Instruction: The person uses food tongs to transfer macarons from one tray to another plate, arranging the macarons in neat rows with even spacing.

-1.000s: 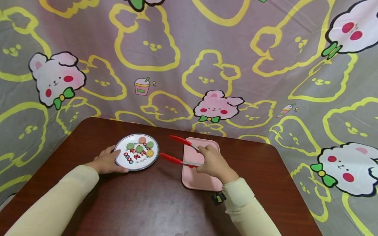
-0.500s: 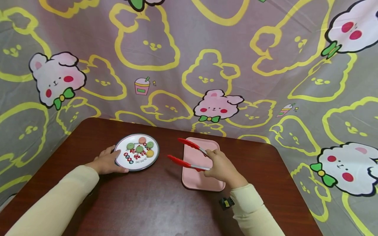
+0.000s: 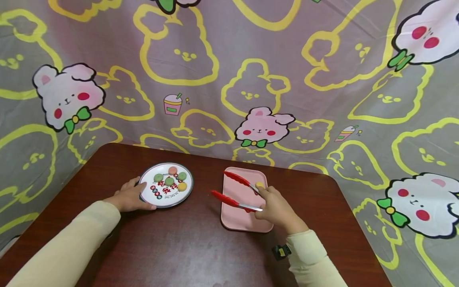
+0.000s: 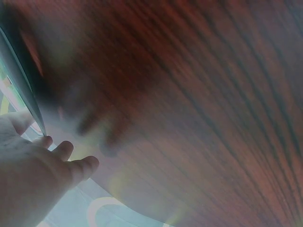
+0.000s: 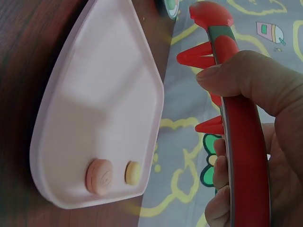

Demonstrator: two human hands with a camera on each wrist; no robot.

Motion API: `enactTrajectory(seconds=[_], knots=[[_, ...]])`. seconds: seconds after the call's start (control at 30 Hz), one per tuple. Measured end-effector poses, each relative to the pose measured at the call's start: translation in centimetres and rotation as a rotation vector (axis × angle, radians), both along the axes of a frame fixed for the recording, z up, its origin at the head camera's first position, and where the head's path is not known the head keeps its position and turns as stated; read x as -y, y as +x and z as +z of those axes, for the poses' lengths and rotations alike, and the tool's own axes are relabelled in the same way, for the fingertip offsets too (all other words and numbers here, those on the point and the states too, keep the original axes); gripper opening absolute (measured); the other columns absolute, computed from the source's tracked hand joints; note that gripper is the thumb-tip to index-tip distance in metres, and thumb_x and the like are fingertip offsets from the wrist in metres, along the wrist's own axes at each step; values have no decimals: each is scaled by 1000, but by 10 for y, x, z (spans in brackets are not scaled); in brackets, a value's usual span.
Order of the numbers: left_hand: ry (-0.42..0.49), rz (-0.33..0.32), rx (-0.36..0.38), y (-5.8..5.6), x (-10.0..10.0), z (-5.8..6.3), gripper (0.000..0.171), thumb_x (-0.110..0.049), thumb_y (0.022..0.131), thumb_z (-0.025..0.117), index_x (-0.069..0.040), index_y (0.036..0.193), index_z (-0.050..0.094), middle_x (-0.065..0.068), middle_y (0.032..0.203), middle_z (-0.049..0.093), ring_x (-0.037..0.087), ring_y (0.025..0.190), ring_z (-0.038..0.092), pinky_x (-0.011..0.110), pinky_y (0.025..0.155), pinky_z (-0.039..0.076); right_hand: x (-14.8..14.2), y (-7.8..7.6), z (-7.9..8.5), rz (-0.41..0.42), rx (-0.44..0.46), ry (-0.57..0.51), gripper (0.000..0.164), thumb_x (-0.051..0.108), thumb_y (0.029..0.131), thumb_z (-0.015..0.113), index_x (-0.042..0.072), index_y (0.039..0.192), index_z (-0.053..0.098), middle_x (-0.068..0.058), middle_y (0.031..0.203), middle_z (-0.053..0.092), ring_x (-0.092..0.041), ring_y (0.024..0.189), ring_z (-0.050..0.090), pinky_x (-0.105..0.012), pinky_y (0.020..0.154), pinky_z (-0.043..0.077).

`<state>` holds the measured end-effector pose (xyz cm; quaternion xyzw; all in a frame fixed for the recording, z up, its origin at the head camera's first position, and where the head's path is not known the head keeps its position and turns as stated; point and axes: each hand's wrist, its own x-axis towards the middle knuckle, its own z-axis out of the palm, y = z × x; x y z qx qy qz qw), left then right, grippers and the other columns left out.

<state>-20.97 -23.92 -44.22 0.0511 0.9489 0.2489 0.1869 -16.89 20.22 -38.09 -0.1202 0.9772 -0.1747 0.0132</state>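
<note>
My left hand (image 3: 129, 196) grips the left rim of a round white plate (image 3: 147, 199) with red lettering. On the plate lie three green macarons (image 3: 169, 181), a pink macaron (image 3: 173, 170) and a yellow macaron (image 3: 182, 186). My right hand (image 3: 277, 209) holds a pair of red-tipped tongs (image 3: 226, 199) over a pink tray (image 3: 236, 221); their arms are spread and nothing is between the tips. In the right wrist view another pink macaron (image 5: 99, 176) and a second yellow macaron (image 5: 133, 173) sit at one end of the tray; in the head view the right hand partly hides that end.
Both the plate and tray are on a dark brown wooden table (image 3: 172, 247). A cartoon-patterned curtain (image 3: 201, 48) stands behind the table and at its sides. A small black device (image 3: 281, 252) is at the right wrist.
My right hand has moved right and slightly nearer with the spread tongs, from beside the plate to above the tray. The yellow macaron on the tray has come into view. My left hand stays put.
</note>
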Motion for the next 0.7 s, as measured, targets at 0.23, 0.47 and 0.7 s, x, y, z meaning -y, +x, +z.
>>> enactTrajectory(seconds=[0.23, 0.47, 0.7], knots=[[-2, 4, 1, 0, 0, 0, 119, -60, 69, 77, 15, 145, 22, 38, 147, 5, 59, 131, 9, 72, 102, 15, -11, 4, -2, -8, -8, -1, 75, 14, 63, 80, 0, 133, 55, -14, 104, 56, -20, 79, 47, -32, 65, 43], [0, -1, 5, -1, 1, 0, 119, -60, 70, 77, 15, 145, 22, 38, 147, 4, 59, 131, 8, 73, 102, 15, -17, 6, -1, -10, 1, -11, 80, 13, 62, 82, 1, 136, 53, -11, 95, 53, -20, 79, 46, -31, 61, 42], [0, -5, 9, -3, 2, -2, 120, -62, 69, 76, 14, 145, 22, 37, 147, 4, 59, 131, 8, 73, 102, 15, -23, 11, 0, -10, -15, 24, 76, 12, 61, 81, -4, 131, 56, -14, 99, 56, -24, 84, 50, -36, 70, 46]])
